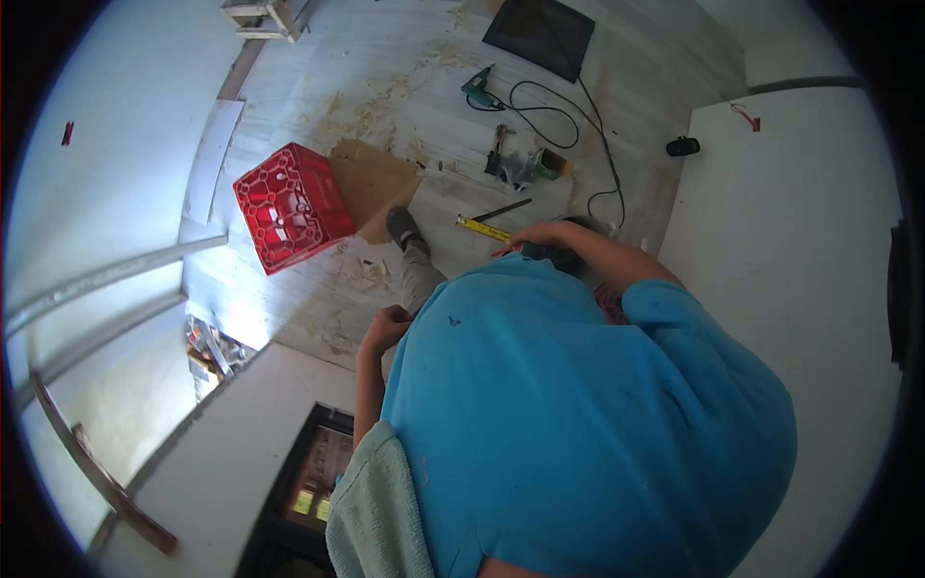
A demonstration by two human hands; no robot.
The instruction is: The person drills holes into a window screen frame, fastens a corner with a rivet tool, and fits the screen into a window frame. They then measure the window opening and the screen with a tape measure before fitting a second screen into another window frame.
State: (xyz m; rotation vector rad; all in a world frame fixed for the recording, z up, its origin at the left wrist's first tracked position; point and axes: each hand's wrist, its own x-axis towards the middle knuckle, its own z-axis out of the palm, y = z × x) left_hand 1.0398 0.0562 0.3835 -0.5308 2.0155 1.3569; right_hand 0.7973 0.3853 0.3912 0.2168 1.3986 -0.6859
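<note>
My right hand point(541, 234) is closed at the end of a yellow tape measure point(482, 227), whose blade points to the left over the floor. A dark bar point(504, 209) lies just beyond the tape. Beside the hem of my blue shirt point(540, 385), my left hand point(387, 326) has its fingers curled near the grey trouser leg point(418, 275); what they grip, if anything, is hidden. Under my right forearm is a dark container point(590, 225), partly covered.
A red crate point(292, 208) stands by flattened cardboard point(371, 183). Further off lie a green corded drill point(477, 89), a hammer-like tool point(497, 149), a small green box point(550, 164) and a black panel point(540, 37). A white surface point(771, 241) is at the right.
</note>
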